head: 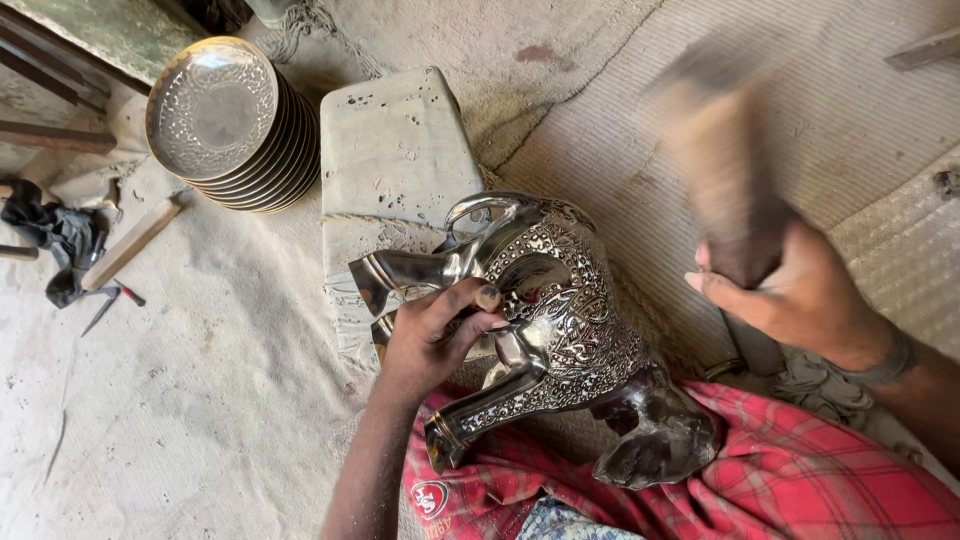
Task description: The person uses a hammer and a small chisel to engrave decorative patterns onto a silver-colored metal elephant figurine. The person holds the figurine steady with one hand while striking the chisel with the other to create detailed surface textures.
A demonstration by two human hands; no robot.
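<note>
Elephant (pixel 560 320), embossed metal, lies on its side across the red checked cloth (pixel 800 480) over the lap, forelegs propped on a pale block (pixel 395 150); I read the block as a rest that keeps the body steady. Left hand (pixel 435 335) grips one leg, fingers curled round it, pinning the piece. Right hand (pixel 790 290) is clenched on a wooden mallet (pixel 715 160), raised and blurred above the flank. Stacked plates (pixel 225 120) sit beyond the block, pliers (pixel 110 300) and dark rag (pixel 50 235) well apart at left.
</note>
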